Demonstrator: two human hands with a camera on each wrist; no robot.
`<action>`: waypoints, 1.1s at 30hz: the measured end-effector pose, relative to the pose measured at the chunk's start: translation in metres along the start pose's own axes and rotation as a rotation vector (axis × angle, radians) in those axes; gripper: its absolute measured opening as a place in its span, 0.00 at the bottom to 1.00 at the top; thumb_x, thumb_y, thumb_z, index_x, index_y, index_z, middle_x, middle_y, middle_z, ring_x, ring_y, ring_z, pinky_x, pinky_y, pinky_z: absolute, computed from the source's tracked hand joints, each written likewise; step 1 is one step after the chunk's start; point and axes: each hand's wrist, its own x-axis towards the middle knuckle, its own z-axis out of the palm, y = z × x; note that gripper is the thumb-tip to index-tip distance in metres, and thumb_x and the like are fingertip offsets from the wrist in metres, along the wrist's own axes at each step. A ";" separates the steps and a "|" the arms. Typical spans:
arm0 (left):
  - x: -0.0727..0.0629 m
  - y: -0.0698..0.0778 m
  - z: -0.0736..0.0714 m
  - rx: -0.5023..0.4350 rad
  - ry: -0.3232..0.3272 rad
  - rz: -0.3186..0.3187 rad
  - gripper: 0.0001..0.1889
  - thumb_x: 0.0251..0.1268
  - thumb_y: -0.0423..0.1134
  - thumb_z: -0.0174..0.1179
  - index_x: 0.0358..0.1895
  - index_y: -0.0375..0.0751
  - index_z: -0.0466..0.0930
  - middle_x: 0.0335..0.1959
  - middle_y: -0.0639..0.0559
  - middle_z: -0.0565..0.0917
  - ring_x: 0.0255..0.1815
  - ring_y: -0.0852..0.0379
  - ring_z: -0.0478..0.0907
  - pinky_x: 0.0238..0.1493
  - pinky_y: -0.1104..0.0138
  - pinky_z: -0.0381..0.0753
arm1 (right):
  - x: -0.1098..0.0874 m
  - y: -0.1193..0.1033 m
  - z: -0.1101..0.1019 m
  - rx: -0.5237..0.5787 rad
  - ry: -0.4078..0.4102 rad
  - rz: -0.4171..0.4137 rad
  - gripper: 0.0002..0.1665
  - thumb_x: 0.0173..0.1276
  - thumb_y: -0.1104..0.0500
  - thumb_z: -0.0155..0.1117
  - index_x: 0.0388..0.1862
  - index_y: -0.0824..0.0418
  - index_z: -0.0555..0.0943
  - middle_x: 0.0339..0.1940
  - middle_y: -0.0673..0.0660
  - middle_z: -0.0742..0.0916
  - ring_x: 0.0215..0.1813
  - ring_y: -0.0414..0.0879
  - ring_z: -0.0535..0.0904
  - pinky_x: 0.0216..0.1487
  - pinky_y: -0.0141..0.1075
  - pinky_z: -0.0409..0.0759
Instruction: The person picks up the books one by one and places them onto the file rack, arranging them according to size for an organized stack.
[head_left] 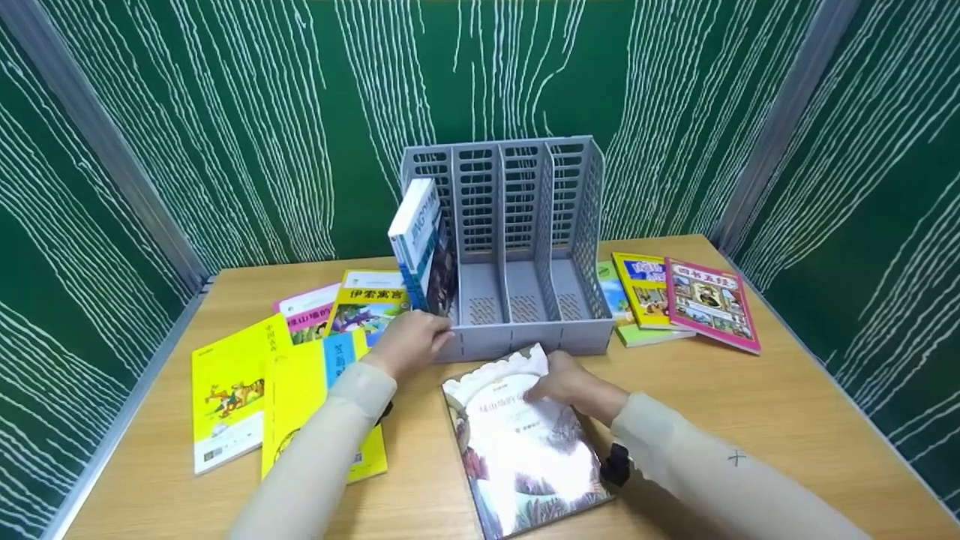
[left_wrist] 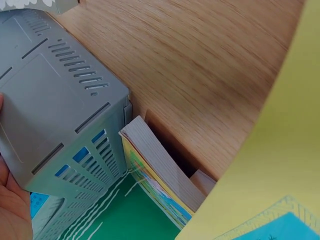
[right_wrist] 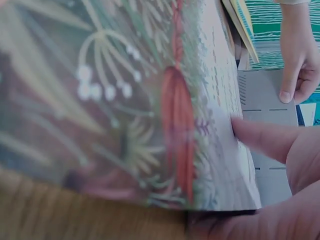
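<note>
At the left end of its low front wall, my left hand (head_left: 415,341) grips the grey file rack (head_left: 534,339), its thumb on the outer face. Right behind that hand, books with white and blue spines (head_left: 421,236) stand in the leftmost slot. My right hand (head_left: 576,384) pinches a glossy picture book (head_left: 525,450) by its upper right part, in front of the rack. In the right wrist view the thumb (right_wrist: 267,142) lies on the book's cover, which carries painted plants and a red shape. Glare hides part of the cover in the head view.
Several yellow and pink books (head_left: 232,397) lie overlapping on the table's left. On the right, a pink-bordered book (head_left: 712,304) partly covers a yellow one (head_left: 645,289) and a green one (head_left: 656,336). Green panels with white lines (head_left: 480,82) enclose the wooden table (head_left: 810,465).
</note>
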 end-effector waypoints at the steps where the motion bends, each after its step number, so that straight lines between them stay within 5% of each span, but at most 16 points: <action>1: 0.000 0.000 0.000 -0.001 0.003 0.003 0.12 0.84 0.42 0.61 0.53 0.39 0.91 0.42 0.43 0.93 0.38 0.47 0.85 0.48 0.53 0.90 | 0.001 0.000 -0.001 0.035 -0.005 0.003 0.34 0.60 0.71 0.76 0.63 0.82 0.76 0.57 0.73 0.84 0.51 0.57 0.83 0.61 0.48 0.87; 5: 0.000 0.000 0.000 -0.007 0.010 -0.002 0.12 0.84 0.42 0.61 0.53 0.39 0.91 0.42 0.44 0.93 0.38 0.48 0.86 0.48 0.54 0.90 | 0.001 -0.001 -0.004 0.179 -0.052 0.028 0.39 0.73 0.68 0.62 0.78 0.83 0.62 0.66 0.76 0.80 0.51 0.54 0.82 0.55 0.45 0.89; 9: 0.000 0.000 0.000 -0.011 0.011 -0.008 0.12 0.85 0.42 0.60 0.54 0.40 0.91 0.42 0.44 0.93 0.38 0.49 0.85 0.48 0.55 0.90 | -0.001 0.001 -0.007 0.294 -0.063 0.024 0.47 0.75 0.68 0.59 0.85 0.80 0.49 0.73 0.78 0.75 0.54 0.54 0.83 0.57 0.44 0.89; 16: 0.001 0.000 -0.002 -0.003 -0.009 -0.004 0.13 0.85 0.43 0.60 0.54 0.39 0.91 0.42 0.44 0.93 0.39 0.48 0.85 0.49 0.55 0.90 | -0.006 0.005 -0.014 0.437 -0.050 -0.039 0.35 0.75 0.70 0.60 0.77 0.78 0.63 0.60 0.71 0.83 0.46 0.50 0.84 0.46 0.37 0.87; 28: 0.001 -0.002 0.003 0.012 0.015 0.040 0.11 0.83 0.39 0.62 0.48 0.37 0.90 0.42 0.40 0.93 0.43 0.40 0.90 0.53 0.48 0.91 | -0.005 0.001 -0.044 0.545 -0.004 -0.123 0.40 0.79 0.70 0.58 0.85 0.75 0.57 0.67 0.69 0.80 0.52 0.47 0.84 0.52 0.33 0.88; 33: 0.003 -0.003 0.003 0.011 0.028 0.046 0.09 0.81 0.38 0.63 0.48 0.37 0.91 0.42 0.41 0.93 0.43 0.40 0.91 0.52 0.49 0.91 | -0.005 -0.004 -0.060 0.581 0.025 -0.168 0.34 0.80 0.70 0.57 0.81 0.71 0.63 0.58 0.62 0.82 0.48 0.45 0.84 0.49 0.34 0.90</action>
